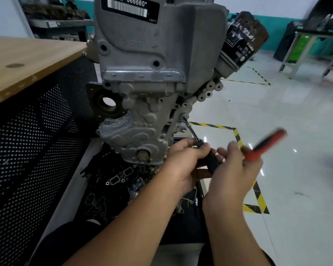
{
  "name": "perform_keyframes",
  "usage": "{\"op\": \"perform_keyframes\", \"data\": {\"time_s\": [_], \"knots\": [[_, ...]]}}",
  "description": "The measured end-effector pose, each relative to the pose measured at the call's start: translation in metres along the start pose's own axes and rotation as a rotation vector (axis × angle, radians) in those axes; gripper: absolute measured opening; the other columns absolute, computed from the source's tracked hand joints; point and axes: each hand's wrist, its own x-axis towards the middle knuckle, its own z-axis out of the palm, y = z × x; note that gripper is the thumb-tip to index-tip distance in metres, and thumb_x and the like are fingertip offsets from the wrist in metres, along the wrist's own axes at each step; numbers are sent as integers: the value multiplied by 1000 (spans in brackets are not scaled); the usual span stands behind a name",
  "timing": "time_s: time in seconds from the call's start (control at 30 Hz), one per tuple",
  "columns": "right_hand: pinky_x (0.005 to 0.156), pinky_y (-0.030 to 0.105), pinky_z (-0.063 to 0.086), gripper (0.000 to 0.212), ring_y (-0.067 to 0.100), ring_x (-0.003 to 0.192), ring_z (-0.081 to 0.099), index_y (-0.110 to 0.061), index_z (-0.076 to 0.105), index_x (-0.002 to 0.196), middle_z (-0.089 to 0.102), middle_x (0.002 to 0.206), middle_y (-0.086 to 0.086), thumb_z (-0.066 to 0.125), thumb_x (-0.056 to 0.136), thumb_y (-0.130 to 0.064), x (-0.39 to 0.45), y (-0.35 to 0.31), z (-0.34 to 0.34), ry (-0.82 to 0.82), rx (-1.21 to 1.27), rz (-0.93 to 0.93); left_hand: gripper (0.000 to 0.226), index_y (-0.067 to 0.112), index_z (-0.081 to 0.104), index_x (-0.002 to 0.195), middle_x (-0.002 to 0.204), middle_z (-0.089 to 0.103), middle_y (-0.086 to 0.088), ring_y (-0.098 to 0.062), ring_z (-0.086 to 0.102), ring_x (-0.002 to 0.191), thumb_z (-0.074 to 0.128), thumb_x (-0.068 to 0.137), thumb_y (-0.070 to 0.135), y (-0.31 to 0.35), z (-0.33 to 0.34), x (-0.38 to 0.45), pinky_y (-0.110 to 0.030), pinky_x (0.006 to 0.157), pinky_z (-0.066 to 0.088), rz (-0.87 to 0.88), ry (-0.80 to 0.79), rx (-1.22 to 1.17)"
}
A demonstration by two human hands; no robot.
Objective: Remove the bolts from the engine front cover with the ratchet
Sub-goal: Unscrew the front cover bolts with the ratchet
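The slim steel ratchet extension (192, 131) sits on a bolt (183, 118) at the grey cast-aluminium engine front cover's (136, 129) right edge. Left hand (183, 162) grips its black shaft; right hand (233, 166) grips the blurred red-and-black handle (267, 144).

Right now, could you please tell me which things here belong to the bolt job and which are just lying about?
In use: front cover, bolt, ratchet, extension bar, left hand, right hand.

Lying about: oil filter, gasket, wooden bench, loose socket.
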Motion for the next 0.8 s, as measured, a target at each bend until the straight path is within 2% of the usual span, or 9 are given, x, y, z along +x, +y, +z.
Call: {"op": "perform_keyframes", "data": {"time_s": [0.03, 0.1, 0.23, 0.3, 0.37, 0.5, 0.57, 0.7, 0.8], "knots": [[73, 36, 56, 6, 8, 79, 70, -41, 58, 97, 71, 88, -8, 57, 91, -42, -7, -3, 3, -122, -117, -185, 10, 8, 67, 100, 81, 74, -12, -24, 72, 69, 64, 94, 1, 1, 1, 1, -33, 58, 60, 1, -5, -8], [66, 29, 54, 12, 5, 75, 67, -39, 64, 85, 69, 80, -14, 55, 92, -38, -14, -1, 0, -262, -231, -242, 13, 7, 70, 102, 84, 73, -12, -25, 72, 71, 64, 93, 1, 4, 0, 1, -32, 63, 60, -3, -24, -39], [81, 35, 56, 18, 14, 82, 76, -16, 68, 103, 79, 97, 0, 54, 102, -28, -5, -16, -7, -170, 328, 464, 5, 10, 67, 99, 84, 71, -12, -26, 73, 70, 63, 97, 8, 6, -4, -3, -37, 55, 59, -22, -64, -46], [90, 45, 57, 18, 25, 90, 76, -11, 61, 112, 76, 104, 10, 54, 103, -26, -3, -12, -12, -108, 405, 606, 9, 9, 63, 91, 77, 69, -10, -27, 72, 66, 61, 98, 4, 5, -4, -2, -39, 55, 60, -15, -31, -38], [84, 41, 59, 8, 19, 88, 76, -19, 61, 105, 75, 95, 9, 59, 98, -14, -10, -6, -14, -160, 251, 402, 8, 8, 64, 91, 78, 69, -10, -26, 71, 66, 62, 97, 4, 3, -3, -1, -39, 53, 59, -6, -3, -33], [83, 29, 54, 33, 4, 98, 69, -48, 69, 96, 72, 100, -13, 68, 88, -15, -17, 0, -14, -333, -56, 91, 16, 10, 72, 84, 79, 69, -12, -25, 68, 67, 64, 93, 0, 0, -1, 3, -36, 62, 58, 6, -2, -72], [83, 32, 57, 26, 10, 99, 71, -37, 72, 101, 74, 104, -8, 74, 88, -15, -11, 0, -20, -323, -85, 113, 11, 7, 70, 94, 82, 71, -14, -26, 70, 67, 63, 93, -1, 2, 1, 5, -37, 61, 59, -1, -15, -90], [87, 39, 58, 17, 23, 95, 77, -17, 70, 114, 78, 109, 11, 65, 98, -19, -10, -4, -27, -356, 307, 520, 10, 2, 62, 105, 82, 73, -10, -27, 73, 70, 59, 96, -1, 5, -2, 5, -44, 54, 60, -21, -11, -26], [92, 40, 57, 31, 19, 105, 74, -31, 74, 110, 78, 109, 1, 72, 87, -9, -16, 2, -29, -427, 77, 243, 5, 1, 62, 100, 83, 67, -15, -27, 70, 70, 62, 95, 1, 5, 0, 4, -39, 60, 61, -19, 18, -19]]}}
